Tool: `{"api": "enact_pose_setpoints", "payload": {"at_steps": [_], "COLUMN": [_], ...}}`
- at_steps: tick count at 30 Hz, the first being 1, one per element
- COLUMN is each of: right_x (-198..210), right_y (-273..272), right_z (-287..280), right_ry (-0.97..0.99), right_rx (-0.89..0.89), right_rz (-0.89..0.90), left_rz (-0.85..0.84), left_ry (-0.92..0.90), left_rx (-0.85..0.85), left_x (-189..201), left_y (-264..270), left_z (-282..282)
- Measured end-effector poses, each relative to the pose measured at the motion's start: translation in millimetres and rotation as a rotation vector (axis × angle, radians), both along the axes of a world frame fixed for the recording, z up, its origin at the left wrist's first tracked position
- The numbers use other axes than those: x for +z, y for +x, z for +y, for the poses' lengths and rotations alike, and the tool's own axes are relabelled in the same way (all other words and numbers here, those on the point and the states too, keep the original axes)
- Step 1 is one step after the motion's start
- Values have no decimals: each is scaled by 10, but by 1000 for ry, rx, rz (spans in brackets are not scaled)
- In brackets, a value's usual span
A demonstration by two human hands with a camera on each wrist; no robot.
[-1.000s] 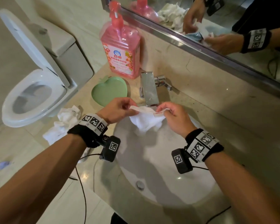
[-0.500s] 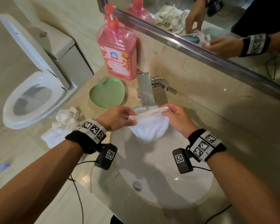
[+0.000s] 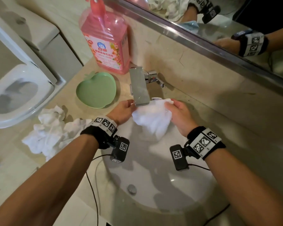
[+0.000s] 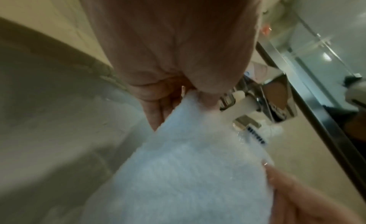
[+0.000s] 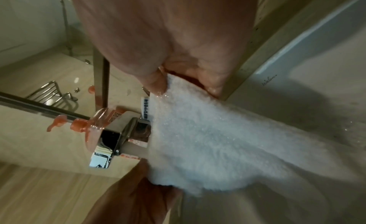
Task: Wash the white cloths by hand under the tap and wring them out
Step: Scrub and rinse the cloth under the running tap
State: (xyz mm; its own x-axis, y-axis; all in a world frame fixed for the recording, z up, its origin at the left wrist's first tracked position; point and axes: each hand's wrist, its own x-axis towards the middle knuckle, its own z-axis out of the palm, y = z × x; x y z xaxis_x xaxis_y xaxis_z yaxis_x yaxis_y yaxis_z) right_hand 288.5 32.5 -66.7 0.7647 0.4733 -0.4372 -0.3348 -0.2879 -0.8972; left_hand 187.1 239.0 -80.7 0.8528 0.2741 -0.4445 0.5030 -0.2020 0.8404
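Head view looks down from above; wrist views close, facing tap (image 3: 140, 88); all share it.

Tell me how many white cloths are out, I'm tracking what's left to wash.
At least 2: one white cloth held by the left hand and right hand under the tap, and a crumpled pile on the counter, possibly several cloths.
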Motion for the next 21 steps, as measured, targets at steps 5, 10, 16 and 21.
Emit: {"api": "enact_pose_setpoints", "payload": {"at_steps": [5,10,16,21], "right_x": [-132,-170,-213,-91], "right_y": [-49,-113,-263,-321], "right_z": [109,287,555,750], "right_ry": [-97,-112,-221,-140], "right_rx": [55,173,282,336], "right_rz": [-55,-30,-13,34], "left_rz": [-158,-184,-184,-143], "left_ry": [29,159,121,125], "left_rx": [101,85,100,193], "left_x": [116,340,505,528], "left_y": [-18,-181,-378,-416], "left_z": [40,195,279,319]}}
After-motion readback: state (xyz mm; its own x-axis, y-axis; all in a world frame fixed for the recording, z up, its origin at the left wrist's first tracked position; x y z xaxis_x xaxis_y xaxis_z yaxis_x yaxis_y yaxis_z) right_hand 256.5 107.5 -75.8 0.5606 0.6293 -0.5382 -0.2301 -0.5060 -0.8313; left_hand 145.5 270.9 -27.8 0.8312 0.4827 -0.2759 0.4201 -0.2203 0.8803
